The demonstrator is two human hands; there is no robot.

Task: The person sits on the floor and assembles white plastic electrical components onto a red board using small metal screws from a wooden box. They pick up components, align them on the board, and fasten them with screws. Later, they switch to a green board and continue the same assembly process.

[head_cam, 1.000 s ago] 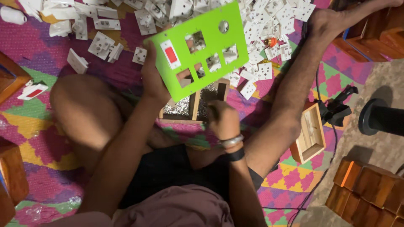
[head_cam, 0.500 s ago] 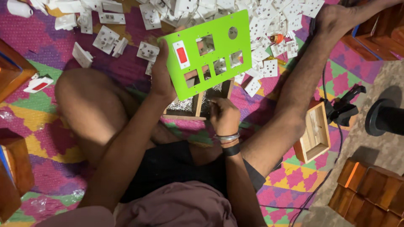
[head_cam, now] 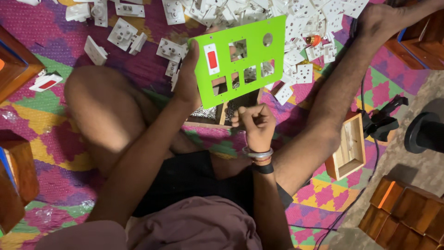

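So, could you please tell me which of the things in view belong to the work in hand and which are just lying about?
In hand:
- green plate with cut-outs, held up by the left hand
- red-and-white switch set in it
- right hand, closed in a fist over the divided wooden tray

Lying about:
- heap of white sockets and switches
- empty wooden box
- black cable

packages: I see none | labels: none | signs: none | screens: none | in front of me only loose parts lie on the patterned mat
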